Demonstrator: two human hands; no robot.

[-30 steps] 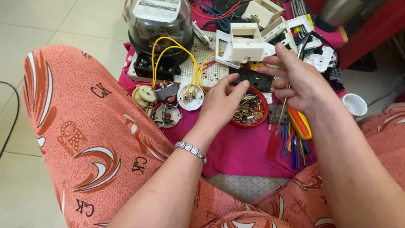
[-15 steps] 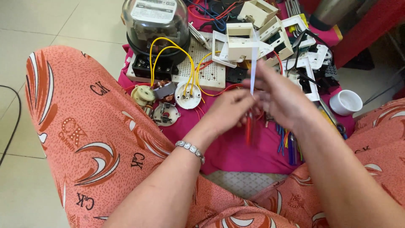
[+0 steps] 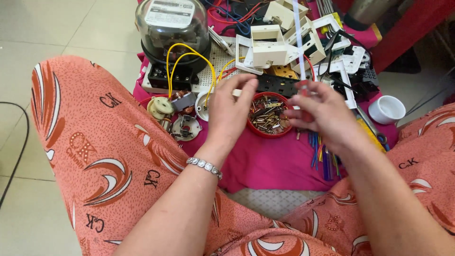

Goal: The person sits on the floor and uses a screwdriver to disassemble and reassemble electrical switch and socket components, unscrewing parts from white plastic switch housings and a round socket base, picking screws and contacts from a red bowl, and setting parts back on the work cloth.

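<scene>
The right hand (image 3: 322, 114) pinches a thin white plastic strip (image 3: 298, 42) that stands nearly upright from its fingertips towards twelve o'clock. The left hand (image 3: 230, 111), a silver link bracelet (image 3: 204, 166) at its wrist, hovers with fingers loosely curled, tips close to the right hand's; whether it grips anything cannot be told. Between and beneath both hands sits a round red dish of small metal parts (image 3: 268, 116) on a magenta cloth (image 3: 270, 161). At eleven o'clock stands a glass-domed electricity meter (image 3: 171, 26) with looping yellow wires (image 3: 189, 61). A small white cup (image 3: 386, 109) sits at three o'clock.
</scene>
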